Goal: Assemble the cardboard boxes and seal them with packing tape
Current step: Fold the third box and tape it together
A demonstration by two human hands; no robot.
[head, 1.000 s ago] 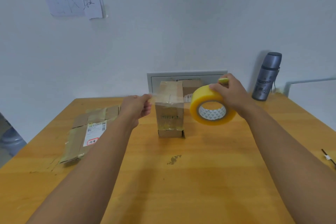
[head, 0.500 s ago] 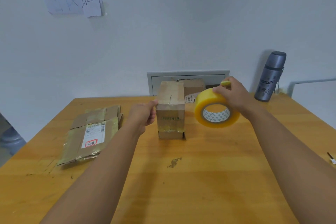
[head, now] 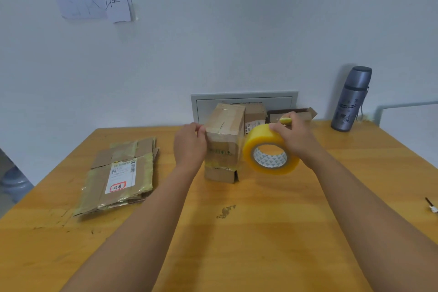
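A tall cardboard box (head: 224, 142) stands upright in the middle of the wooden table (head: 237, 232). My left hand (head: 189, 144) pinches the free end of clear tape against the box's upper left edge. My right hand (head: 294, 137) grips a yellow roll of packing tape (head: 270, 149) just to the right of the box, with a small yellow object (head: 285, 121) also in its fingers. A strip of tape runs from the roll across the box's front. A stack of flattened cardboard boxes (head: 120, 173) lies at the left.
Behind the standing box are another small cardboard box (head: 254, 114) and a dark open box (head: 298, 112) against the wall panel. A grey thermos (head: 350, 99) stands at the back right. A small dark tool (head: 431, 206) lies at the right table edge.
My left hand has carried the tape end from left of the box up against its upper left edge. The roll has moved closer to the box's right side.
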